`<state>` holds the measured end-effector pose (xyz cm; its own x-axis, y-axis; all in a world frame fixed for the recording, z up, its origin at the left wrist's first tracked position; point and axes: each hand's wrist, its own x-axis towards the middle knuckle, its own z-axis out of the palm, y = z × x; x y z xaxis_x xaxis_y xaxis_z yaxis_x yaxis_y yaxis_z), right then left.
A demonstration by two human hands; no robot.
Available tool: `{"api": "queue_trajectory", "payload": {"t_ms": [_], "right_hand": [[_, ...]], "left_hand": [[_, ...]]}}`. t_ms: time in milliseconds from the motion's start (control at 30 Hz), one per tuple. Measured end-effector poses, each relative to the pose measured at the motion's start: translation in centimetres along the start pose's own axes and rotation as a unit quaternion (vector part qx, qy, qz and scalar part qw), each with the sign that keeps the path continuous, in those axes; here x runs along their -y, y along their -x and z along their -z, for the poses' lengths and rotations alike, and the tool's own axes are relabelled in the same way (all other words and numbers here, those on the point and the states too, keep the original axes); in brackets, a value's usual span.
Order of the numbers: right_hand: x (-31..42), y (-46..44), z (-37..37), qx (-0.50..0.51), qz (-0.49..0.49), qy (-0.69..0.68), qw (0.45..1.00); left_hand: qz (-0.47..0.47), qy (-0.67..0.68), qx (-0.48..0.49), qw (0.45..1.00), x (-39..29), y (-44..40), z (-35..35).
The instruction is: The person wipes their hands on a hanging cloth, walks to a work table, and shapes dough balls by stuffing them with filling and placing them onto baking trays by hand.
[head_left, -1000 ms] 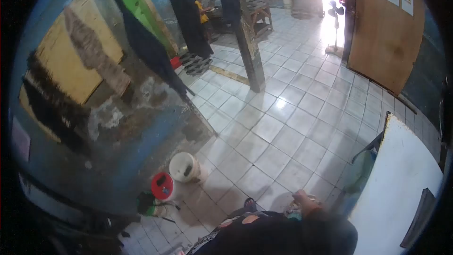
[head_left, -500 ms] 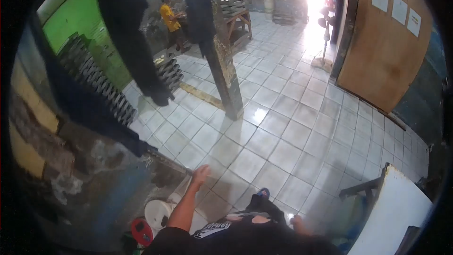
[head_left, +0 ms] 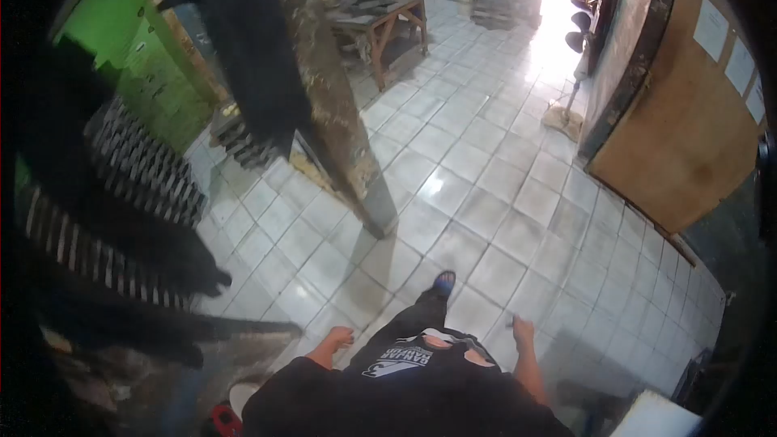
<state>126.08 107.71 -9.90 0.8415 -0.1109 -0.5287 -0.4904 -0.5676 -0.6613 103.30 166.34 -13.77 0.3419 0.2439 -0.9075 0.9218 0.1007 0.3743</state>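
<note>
Ahead of the half-curled left hand (head_left: 341, 337), whose hold I cannot tell, and the partly closed right hand (head_left: 524, 330), perhaps pinching something small and dark, spreads the tiled floor (head_left: 486, 267), best walked with the left hand clear of the nearby ledge (head_left: 259, 327).

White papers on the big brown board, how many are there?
3. The first paper is highest on the brown board. The second paper is lower and further right. The third paper is lowest, partly cut off by the picture's dark edge, which could hide more.
</note>
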Motion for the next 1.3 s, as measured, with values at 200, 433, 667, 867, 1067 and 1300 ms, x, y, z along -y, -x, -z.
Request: {"api": "queue_trajectory", "payload": {"t_ms": [200,433,667,867,1067,1300], "right_hand": [[-7.0,-13.6,2.0,0.104,0.0,0.224,0.969],[10.0,-31.2,5.4,0.124,-0.056,0.147,0.98],[24.0,-57.8,11.0,0.158,-0.032,0.182,0.97],[49.8,-83.1,19.1,0.099,-0.005,0.016,0.995],[70.6,-102.3,19.8,0.056,0.115,0.005,0.992],[74.9,-118.3,14.0,0.231,0.07,0.069,0.968]], "left_hand": [[-0.152,-0.26,0.011,0.953,-34.5,-12.2,-6.9],[-0.446,-0.192,-0.012,0.874,-76.2,-12.9,-17.8],[-0.409,-0.195,-0.007,0.891,-90.8,-22.8,-21.7],[-0.163,-0.012,-0.087,0.983,-87.7,-32.8,-15.4],[0.014,0.226,-0.2,0.953,-95.4,-34.3,-13.0],[-0.147,-0.081,-0.134,0.977,-129.2,-50.5,-10.5]]}}
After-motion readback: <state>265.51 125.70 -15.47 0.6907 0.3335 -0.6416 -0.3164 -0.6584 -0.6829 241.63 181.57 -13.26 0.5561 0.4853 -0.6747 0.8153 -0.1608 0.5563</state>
